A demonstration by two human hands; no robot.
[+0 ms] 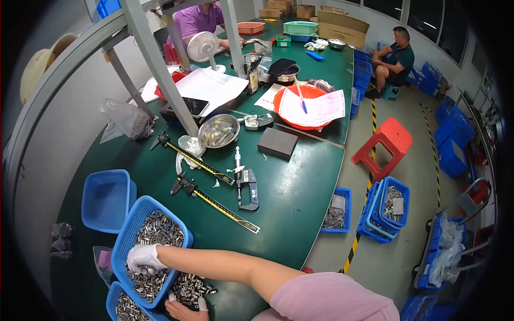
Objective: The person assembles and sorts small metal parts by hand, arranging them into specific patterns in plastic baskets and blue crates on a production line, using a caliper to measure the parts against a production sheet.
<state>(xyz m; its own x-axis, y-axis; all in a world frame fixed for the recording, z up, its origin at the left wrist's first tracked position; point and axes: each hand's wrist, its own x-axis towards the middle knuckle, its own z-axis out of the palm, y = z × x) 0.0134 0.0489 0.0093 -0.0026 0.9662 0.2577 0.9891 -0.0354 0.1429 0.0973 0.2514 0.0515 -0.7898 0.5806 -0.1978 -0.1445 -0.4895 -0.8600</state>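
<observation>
My right hand [144,259], in a white glove, reaches into a blue perforated basket [187,238] of small metal cylindrical parts [159,229]. Its fingers curl down among the parts, and whatever they hold is hidden. Lower down, my left hand [186,310] rests by a loose pile of small metal parts [194,289] on the green table. White covers show on two of its fingertips, which are spread apart at the pile's near edge. A second blue basket [111,299] with similar parts stands at the lower left.
An unfilled blue bin [107,200] stands beyond the basket. Two calipers [225,211] and a micrometer [249,188] lie ahead, near a metal bowl [219,131] and a grey block [277,143]. A red stool [384,147] and blue crates [383,208] stand right; two people sit farther off.
</observation>
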